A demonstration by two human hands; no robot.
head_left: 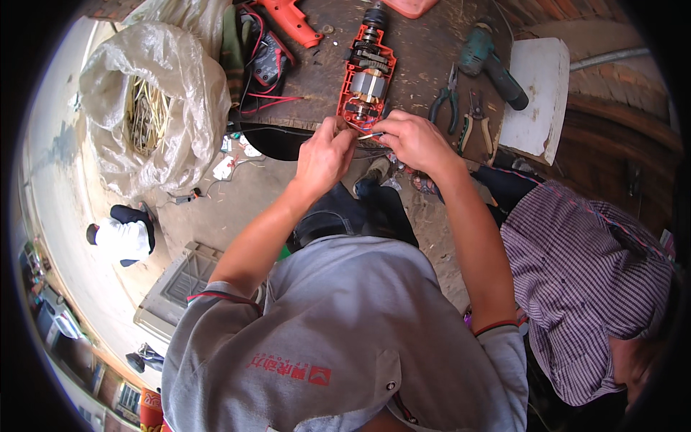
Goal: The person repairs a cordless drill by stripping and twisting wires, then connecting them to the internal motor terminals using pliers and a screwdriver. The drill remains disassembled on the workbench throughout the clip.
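An opened power drill (368, 83) lies in its orange half-shell at the table's near edge, chuck pointing away. Its motor and gears are exposed. Thin coloured wires (366, 132) come out of the near end. My left hand (326, 153) is closed there, thumb and fingers pinched at the left side of the wires. From the right, my right hand (415, 144) pinches the same bundle. The fingertips of both hands nearly meet, and the fine wire ends between them are too small to make out.
Right of the drill lie pliers (445, 101), wire strippers (475, 126), a teal cordless drill (489, 63) and a white board (534, 101). On the left are a multimeter (272, 61), an orange casing (291, 21) and a plastic sack (155, 108). A person in a checked shirt (583, 288) is close at right.
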